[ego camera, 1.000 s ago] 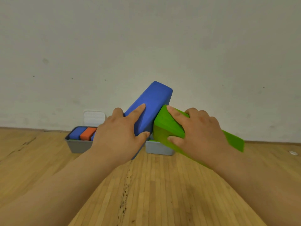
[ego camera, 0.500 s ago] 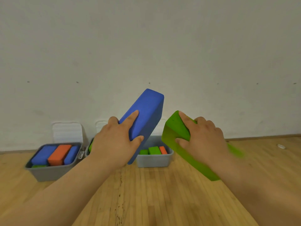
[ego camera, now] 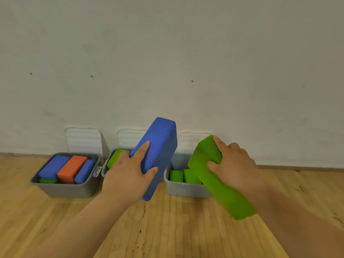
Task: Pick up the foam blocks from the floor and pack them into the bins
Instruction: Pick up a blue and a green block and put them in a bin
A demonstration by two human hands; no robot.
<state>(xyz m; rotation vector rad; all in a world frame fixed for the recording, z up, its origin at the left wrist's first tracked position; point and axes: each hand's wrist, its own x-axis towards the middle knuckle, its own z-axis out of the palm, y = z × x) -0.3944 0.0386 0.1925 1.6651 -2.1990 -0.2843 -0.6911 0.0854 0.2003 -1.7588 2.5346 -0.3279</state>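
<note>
My left hand (ego camera: 128, 175) grips a long blue foam block (ego camera: 160, 146), tilted up in front of the middle grey bin (ego camera: 104, 169). My right hand (ego camera: 234, 164) grips a long green foam block (ego camera: 219, 185), slanting down over the right grey bin (ego camera: 184, 189). The left grey bin (ego camera: 65, 189) holds blue blocks, an orange block (ego camera: 71, 168) and a green one. A green block (ego camera: 115, 158) shows in the middle bin. Green blocks (ego camera: 176, 175) lie in the right bin.
The three bins stand in a row against a white wall (ego camera: 167, 62) on a wooden floor (ego camera: 167, 229). White lids (ego camera: 83, 139) lean on the wall behind the bins.
The view has come closer to the bins and all three now show. Both hands have moved apart with their blocks; the green block has swung over the right bin.
</note>
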